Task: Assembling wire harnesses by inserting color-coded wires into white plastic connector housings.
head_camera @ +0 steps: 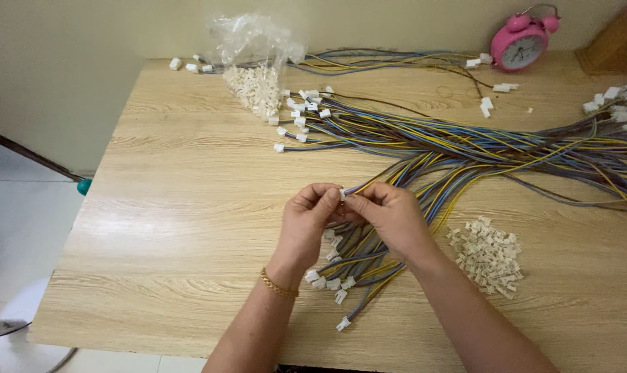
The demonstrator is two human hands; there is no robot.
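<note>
- A bunch of wires (355, 266) lay nearest the person, at about 6 o'clock from the hands; their near ends already carried small white plugs (327, 282), so that part of the work looked done.
- The left hand (306, 221) and the right hand (389, 214) met over the middle of the wooden table (189, 207), fingertips pressed together, both pinching one small white plug (342, 194) at the end of a wire. Whether the plug was fully seated could not be told; the fingers hid most of it.
- At 4 o'clock from the hands sat a loose heap of white plugs (489, 255), unused by the look of it.
- At 2 o'clock many long wires (507, 148) fanned out and ran off the right edge, so their count stayed unknown.
- At 11 o'clock a clear plastic bag (255, 55) held more plugs; a good deal seemed left to do.
- Farthest, at 1 o'clock, stood a pink alarm clock (522, 41), its hands too small to read.
</note>
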